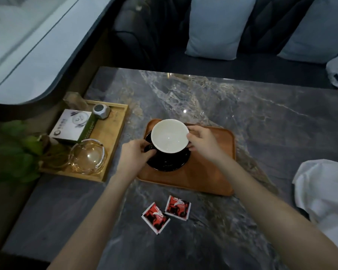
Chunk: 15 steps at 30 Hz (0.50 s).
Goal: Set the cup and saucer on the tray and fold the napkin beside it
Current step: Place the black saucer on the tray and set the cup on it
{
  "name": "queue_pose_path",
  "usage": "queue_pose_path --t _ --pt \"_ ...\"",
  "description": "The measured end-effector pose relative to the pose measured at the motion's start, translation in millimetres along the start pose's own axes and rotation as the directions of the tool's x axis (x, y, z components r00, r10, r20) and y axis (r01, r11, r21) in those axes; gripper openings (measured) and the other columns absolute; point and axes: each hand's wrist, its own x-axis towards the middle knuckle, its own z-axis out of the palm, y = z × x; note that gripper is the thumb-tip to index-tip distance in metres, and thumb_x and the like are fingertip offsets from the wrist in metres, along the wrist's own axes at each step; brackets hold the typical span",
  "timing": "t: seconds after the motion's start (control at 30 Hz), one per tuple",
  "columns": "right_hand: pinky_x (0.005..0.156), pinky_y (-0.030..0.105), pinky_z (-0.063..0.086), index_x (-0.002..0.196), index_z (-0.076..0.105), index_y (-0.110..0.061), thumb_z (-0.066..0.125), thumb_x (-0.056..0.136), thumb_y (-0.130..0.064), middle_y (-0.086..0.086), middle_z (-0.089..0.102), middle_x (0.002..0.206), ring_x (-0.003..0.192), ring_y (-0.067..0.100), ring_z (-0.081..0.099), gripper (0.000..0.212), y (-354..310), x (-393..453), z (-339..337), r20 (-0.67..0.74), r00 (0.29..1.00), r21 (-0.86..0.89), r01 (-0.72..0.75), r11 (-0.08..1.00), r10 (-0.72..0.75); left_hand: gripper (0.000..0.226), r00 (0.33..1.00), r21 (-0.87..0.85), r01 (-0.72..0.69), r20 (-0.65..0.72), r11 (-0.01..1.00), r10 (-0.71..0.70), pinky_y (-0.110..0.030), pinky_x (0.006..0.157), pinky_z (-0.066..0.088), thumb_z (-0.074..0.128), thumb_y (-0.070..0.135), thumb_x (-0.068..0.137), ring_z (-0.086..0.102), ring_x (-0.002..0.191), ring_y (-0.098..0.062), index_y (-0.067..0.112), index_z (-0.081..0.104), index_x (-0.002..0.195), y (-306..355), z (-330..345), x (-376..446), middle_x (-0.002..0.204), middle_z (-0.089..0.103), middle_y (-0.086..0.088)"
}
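A black cup with a white inside (170,135) stands on a black saucer (169,162), and both rest on the left part of the orange-brown wooden tray (213,168). My left hand (135,152) grips the cup's handle on its left side. My right hand (202,142) holds the cup's right rim and wall. The cup looks empty. A white cloth, perhaps the napkin (324,191), lies crumpled at the table's right edge, apart from both hands.
Two red sachets (167,212) lie on the marble table (261,117) in front of the tray. A light wooden tray (109,133) at the left holds a box, a glass ashtray and a small silver object. Cushions sit on the sofa behind.
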Motion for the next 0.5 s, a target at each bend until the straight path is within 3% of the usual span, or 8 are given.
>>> queue_pose_path --t 0.13,0.37,0.5 --pt "0.045 0.012 0.047 0.123 0.051 -0.004 0.043 0.092 -0.002 0.005 0.06 0.082 0.057 0.013 0.054 0.032 7 9 13 0.021 0.999 -0.01 -0.047 0.999 0.048 0.026 0.999 0.017 0.03 0.033 0.999 -0.031 -0.026 0.071 0.043 0.071 0.02 0.076 0.066 0.087 -0.026 0.004 0.069 0.096 -15 8 3 0.095 0.073 -0.016" --pt "0.049 0.012 0.049 0.121 0.052 -0.006 0.044 0.092 -0.004 0.009 0.059 0.095 0.063 0.01 0.056 0.03 19 14 19 0.02 0.997 0.009 -0.077 0.997 0.077 0.027 0.996 0.013 0.061 0.069 0.998 -0.062 -0.036 0.076 0.055 0.071 0.025 0.076 0.068 0.088 -0.022 0.01 0.069 0.098 -27 14 8 0.097 0.074 -0.01" --pt "0.058 0.021 0.052 0.119 0.051 -0.007 0.046 0.093 -0.007 0.003 0.058 0.09 0.068 0.011 0.057 0.026 20 14 21 0.007 0.996 0.037 -0.087 0.996 0.087 0.026 0.994 -0.001 0.072 0.079 0.997 -0.072 -0.035 0.077 0.055 0.072 0.024 0.075 0.068 0.087 -0.021 0.011 0.07 0.098 -28 14 9 0.097 0.074 -0.009"
